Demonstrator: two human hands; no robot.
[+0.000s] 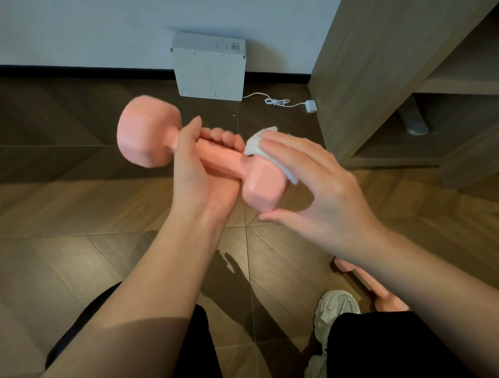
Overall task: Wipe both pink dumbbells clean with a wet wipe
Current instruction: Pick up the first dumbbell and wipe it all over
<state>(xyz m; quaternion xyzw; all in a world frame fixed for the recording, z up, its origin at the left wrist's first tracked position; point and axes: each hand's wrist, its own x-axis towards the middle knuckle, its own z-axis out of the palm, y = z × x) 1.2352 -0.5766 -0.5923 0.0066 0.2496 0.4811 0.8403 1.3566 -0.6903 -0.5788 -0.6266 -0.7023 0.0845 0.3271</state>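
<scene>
Wood-pattern floor [74,253]. Item one: pink dumbbell [148,130], held aloft, long axis ten to four o'clock; left hand [196,168] curled round its handle. Right hand [322,191], fingers near straight, presses wet wipe [255,144] onto the four-o'clock head. Item two: second dumbbell [346,267], on floor at five o'clock, unheld.

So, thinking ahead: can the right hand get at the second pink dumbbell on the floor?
Probably yes: the second dumbbell lies on the floor below the right forearm, beside the sneaker, nothing on it. The right hand only presses the wet wipe.
</scene>
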